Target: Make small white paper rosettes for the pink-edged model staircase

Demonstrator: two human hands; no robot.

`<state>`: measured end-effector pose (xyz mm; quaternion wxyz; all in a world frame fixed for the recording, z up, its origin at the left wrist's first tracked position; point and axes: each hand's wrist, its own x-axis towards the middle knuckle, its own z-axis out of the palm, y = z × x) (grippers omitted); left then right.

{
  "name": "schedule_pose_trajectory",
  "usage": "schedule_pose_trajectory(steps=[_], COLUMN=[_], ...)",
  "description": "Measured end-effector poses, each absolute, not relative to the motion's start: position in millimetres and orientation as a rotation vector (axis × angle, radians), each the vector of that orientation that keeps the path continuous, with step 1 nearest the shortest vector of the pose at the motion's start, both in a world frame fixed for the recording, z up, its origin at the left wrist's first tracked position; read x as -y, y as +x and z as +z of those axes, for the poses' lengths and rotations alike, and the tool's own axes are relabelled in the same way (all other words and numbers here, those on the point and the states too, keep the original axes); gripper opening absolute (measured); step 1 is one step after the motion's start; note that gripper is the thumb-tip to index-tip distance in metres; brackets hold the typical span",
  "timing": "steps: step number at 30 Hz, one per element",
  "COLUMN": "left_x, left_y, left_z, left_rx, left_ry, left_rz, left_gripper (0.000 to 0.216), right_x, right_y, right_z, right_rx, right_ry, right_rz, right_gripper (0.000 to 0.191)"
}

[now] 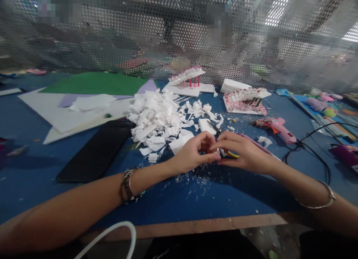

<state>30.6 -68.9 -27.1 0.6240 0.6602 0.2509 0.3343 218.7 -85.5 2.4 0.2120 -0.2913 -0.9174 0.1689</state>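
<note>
My left hand (194, 151) and my right hand (242, 152) meet fingertip to fingertip over the blue table top (195, 195). Both are curled into a pinch around something small that I cannot make out. A pair of scissors (223, 143) with yellow on the handle lies under and behind my right hand. A heap of white paper scraps (159, 119) sits just left of and behind my left hand. Fine white shavings are scattered on the table below both hands.
A black flat sheet (96, 151) lies at the left. White, lilac and green sheets (92, 84) lie behind it. Two small white models (187, 80) (246, 100) stand at the back. A pink glue gun (275, 126) with a black cable lies right. A perforated metal screen (140, 31) closes the back.
</note>
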Motion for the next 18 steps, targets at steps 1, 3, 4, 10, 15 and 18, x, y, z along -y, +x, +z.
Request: schedule_pose_trajectory(steps=[1,3,4,10,15,18], left_x=[69.0,69.0,68.8,67.3,69.0,69.4], left_y=[31.0,31.3,31.2,28.6,29.5,30.5], left_z=[-27.0,-27.1,-27.4,-29.2,-30.4,-30.8], left_rx=[-0.566,-0.537,-0.518,-0.538,-0.573,-0.599], left_ry=[1.502,1.476,1.465,1.600,1.658,1.663], left_rz=[0.763,0.749,0.741,0.666,0.646,0.670], left_gripper=[0.030,0.030,0.030,0.036,0.027,0.024], right_x=[86.5,87.1,87.2,90.5,93.2,92.9], right_y=[216.9,214.3,213.6,210.6,208.2,208.4], right_z=[0.0,-4.0,-5.2,-5.0,-8.4,-10.2], right_rx=[2.542,2.504,2.475,2.320,2.300,2.310], right_ry=[-0.786,-0.747,-0.733,-0.807,-0.815,-0.815], right_rz=[0.459,0.429,0.418,0.345,0.333,0.331], right_gripper=[0.021,0.015,0.014,0.010,0.013,0.013])
